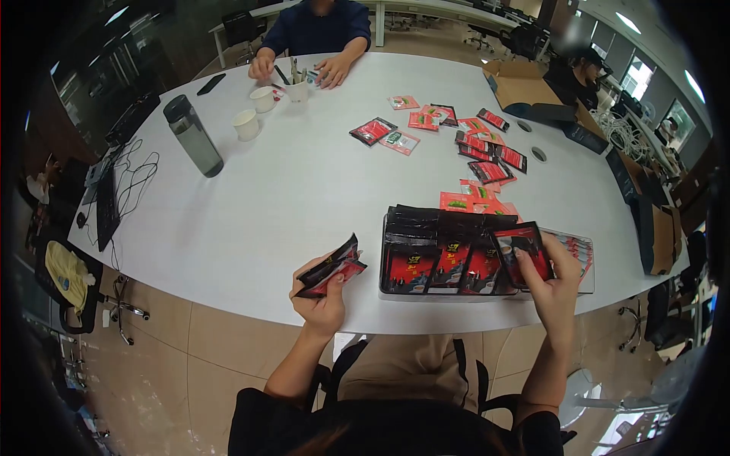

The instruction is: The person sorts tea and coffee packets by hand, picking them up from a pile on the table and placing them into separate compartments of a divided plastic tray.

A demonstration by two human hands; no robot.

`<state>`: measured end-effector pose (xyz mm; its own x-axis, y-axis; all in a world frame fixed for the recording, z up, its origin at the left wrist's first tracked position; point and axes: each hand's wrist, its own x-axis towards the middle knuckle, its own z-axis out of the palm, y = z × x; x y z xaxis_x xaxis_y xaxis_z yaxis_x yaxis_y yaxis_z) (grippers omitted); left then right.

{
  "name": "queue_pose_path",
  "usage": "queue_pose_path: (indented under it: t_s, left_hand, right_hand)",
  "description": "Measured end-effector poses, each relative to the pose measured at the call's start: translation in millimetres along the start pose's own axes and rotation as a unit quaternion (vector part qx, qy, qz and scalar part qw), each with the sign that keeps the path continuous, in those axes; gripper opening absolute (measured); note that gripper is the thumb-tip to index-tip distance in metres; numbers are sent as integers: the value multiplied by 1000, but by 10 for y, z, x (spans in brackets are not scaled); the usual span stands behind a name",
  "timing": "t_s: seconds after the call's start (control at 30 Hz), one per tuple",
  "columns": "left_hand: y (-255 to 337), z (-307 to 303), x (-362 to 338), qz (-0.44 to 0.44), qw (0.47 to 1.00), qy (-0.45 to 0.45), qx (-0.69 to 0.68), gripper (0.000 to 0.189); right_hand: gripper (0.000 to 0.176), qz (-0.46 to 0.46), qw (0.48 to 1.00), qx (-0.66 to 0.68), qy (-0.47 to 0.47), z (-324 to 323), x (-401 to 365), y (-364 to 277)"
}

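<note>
My left hand is closed around a few black and red coffee sachets, held just above the table's near edge. My right hand pinches one black and red coffee sachet at the right part of a clear tray. Rows of upright coffee sachets fill most of that tray. Lighter red and white packets stand at its right end, partly behind my right hand. Behind the tray lie loose pink-red packets and more black and red sachets.
A tall grey bottle stands at left, with paper cups beyond it. Across the white table sits a person in dark blue, hands near a cup of pens. Opened cardboard boxes line the right edge; a laptop and cables lie left.
</note>
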<state>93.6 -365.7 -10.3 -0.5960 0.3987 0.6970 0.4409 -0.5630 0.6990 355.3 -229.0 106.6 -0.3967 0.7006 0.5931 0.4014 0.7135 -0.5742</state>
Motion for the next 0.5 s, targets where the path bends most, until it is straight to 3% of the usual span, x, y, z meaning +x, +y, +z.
queue_pose_path:
  t_s: [0.1, 0.2, 0.43, 0.5]
  left_hand:
    - [-3, -21, -15, 6, 1000, -6, 24, 32]
    - [-2, -18, 0, 6, 999, -27, 32, 31]
    - [9, -32, 23, 12, 998, -40, 40, 27]
    - [34, -10, 22, 4, 999, -33, 43, 27]
  right_hand:
    - [33, -8, 979, -102, -177, -139, 166, -264]
    - [36, -67, 923, -186, -330, -44, 228, -323]
    - [47, -50, 919, 9, -391, 49, 293, -78]
    - [44, 25, 931, 14, -364, 17, 302, -191]
